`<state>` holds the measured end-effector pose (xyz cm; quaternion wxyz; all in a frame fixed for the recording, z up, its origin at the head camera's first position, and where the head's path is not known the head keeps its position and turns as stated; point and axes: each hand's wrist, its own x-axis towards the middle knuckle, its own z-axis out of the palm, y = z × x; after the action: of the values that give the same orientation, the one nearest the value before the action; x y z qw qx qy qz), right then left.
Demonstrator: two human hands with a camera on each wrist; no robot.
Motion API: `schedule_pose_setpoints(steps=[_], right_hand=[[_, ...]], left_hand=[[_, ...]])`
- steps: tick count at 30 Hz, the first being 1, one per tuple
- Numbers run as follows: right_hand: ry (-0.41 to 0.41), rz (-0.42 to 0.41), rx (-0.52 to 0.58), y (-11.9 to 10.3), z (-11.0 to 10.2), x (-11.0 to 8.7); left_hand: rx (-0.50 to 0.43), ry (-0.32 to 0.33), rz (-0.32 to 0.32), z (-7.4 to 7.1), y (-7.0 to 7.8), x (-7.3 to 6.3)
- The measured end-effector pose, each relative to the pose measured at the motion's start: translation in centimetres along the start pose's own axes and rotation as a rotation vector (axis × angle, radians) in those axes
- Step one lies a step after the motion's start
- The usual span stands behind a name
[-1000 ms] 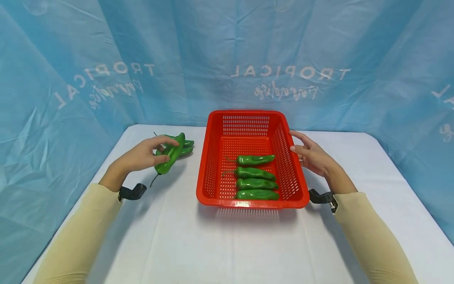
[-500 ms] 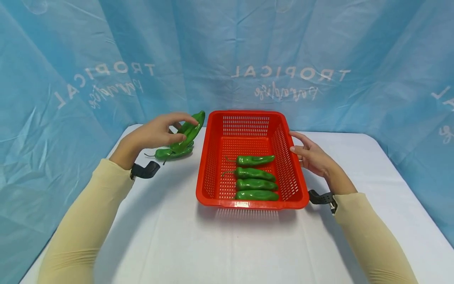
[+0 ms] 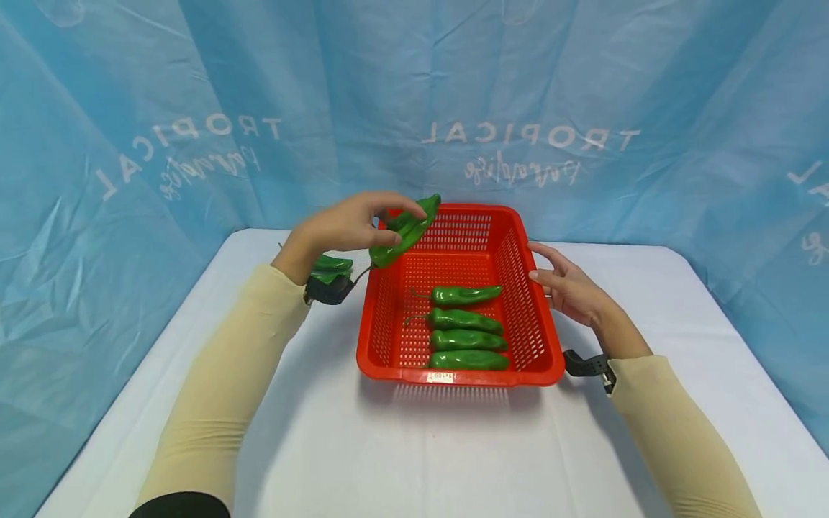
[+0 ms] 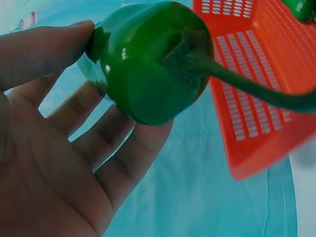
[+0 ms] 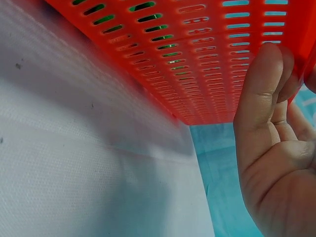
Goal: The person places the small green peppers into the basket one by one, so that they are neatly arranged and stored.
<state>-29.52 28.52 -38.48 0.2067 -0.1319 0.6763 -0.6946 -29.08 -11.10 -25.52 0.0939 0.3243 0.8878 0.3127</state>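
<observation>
Beneath and just to the left of the wrist of the grasping hand, the spare peppers (image 3: 333,266) lie together on the table (image 3: 414,446); the wrist and strap (image 3: 329,290) hide part of them, so I cannot count them. That low strap might catch one of them, if the arm dipped.

The left hand (image 3: 350,224) is grasping the held pepper (image 3: 404,232) between its thumb and fingertips, palm clear of it. From the grip the pepper tilts, tip up and away to the right, stem (image 4: 237,81) down and back toward the wrist. Its skin looks smooth and glossy, so a fingertip pinch could let it roll or slip out, most likely if the thumb eased early. The loose stem could also snag on the near rim or slots.

Right below the grip, in the head view, is the back left corner of the basket (image 3: 447,267); how high the pepper sits above it I cannot tell. A drop at that edge could land outside. Further right and nearer the body, four peppers (image 3: 468,316) lie in a row; a knock might scatter them.

Farthest right, the right hand (image 3: 575,293) grips the basket's right rim, thumb against the outer wall; a tug there could shift the basket.
</observation>
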Motion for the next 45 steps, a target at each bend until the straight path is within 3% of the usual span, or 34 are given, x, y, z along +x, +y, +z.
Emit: schedule_pose_setpoints(steps=[10,27,38,45], right_hand=[[-0.004,0.004,0.006,0.2,0.0,0.0],[-0.005,-0.004,0.018,0.0,0.0,-0.1],[-0.005,-0.001,0.017,0.1,0.0,-0.1],[0.002,0.005,0.013,0.1,-0.1,-0.1]], left_hand=[[-0.104,-0.066,0.0,1.3,0.2,2.4],[-0.072,-0.114,0.031,2.5,0.4,3.7],[-0.101,-0.172,0.047,4.5,-1.1,6.6],[-0.158,-0.204,0.017,5.2,-2.2,8.0]])
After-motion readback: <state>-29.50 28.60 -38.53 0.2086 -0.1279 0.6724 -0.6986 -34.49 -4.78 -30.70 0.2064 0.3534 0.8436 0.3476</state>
